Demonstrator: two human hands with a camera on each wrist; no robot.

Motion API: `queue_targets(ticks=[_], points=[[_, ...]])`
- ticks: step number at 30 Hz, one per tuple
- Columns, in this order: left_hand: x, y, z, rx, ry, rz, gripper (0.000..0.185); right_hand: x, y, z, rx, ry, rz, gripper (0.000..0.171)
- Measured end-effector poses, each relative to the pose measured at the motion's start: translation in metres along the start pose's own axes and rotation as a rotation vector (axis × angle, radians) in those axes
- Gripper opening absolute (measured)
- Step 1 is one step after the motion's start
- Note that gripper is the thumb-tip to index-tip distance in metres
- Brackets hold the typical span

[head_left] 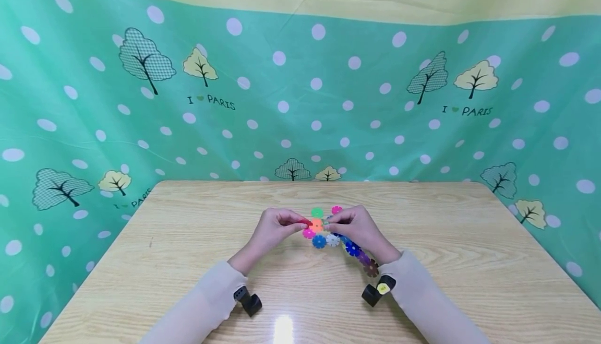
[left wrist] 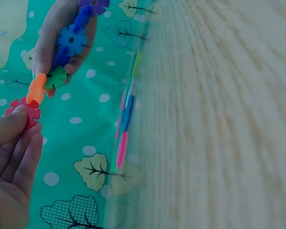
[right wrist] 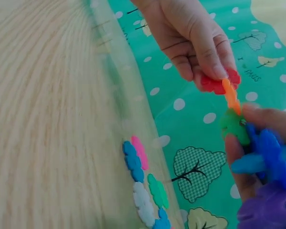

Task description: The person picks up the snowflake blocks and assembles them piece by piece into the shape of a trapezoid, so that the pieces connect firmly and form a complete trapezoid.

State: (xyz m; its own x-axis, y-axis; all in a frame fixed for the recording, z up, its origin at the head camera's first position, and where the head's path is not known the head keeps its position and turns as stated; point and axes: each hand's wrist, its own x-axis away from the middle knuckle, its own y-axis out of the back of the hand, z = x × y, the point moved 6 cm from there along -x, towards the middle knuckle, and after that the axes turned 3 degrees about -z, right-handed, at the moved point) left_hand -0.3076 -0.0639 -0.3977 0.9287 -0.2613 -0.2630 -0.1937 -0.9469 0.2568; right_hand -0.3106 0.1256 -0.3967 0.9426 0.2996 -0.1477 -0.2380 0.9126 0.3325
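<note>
Above the table point(head_left: 188, 239), a red disc point(left wrist: 23, 112) was pinched by the left hand point(head_left: 272, 229) against the orange disc point(left wrist: 36, 88) of the chain point(head_left: 353, 249) gripped by the right hand point(head_left: 359, 229); joining seemingly called for slots to be aligned and pressed.

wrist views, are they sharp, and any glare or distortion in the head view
Head view: a bright glare spot on the table near the bottom edge, and the backdrop bows like a wide-angle lens. Left wrist view: the table and the loose discs on it are smeared, while the red disc stays fairly sharp. Right wrist view: the table's edge is soft, the hands clearer.
</note>
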Motion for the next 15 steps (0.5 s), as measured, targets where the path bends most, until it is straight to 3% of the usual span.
queue_targets(ticks=[5,10,15], points=[[0.001,-0.003,0.001,0.011,-0.025,-0.007,0.012,0.002,0.001,0.000,-0.017,0.023,-0.007,0.014],[-0.002,-0.002,0.005,0.028,0.025,-0.041,0.014,0.000,0.001,0.001,-0.019,0.023,-0.013,0.013],[-0.007,-0.002,0.012,0.090,0.085,0.011,0.028,-0.003,0.003,0.000,0.024,0.004,-0.012,0.011]])
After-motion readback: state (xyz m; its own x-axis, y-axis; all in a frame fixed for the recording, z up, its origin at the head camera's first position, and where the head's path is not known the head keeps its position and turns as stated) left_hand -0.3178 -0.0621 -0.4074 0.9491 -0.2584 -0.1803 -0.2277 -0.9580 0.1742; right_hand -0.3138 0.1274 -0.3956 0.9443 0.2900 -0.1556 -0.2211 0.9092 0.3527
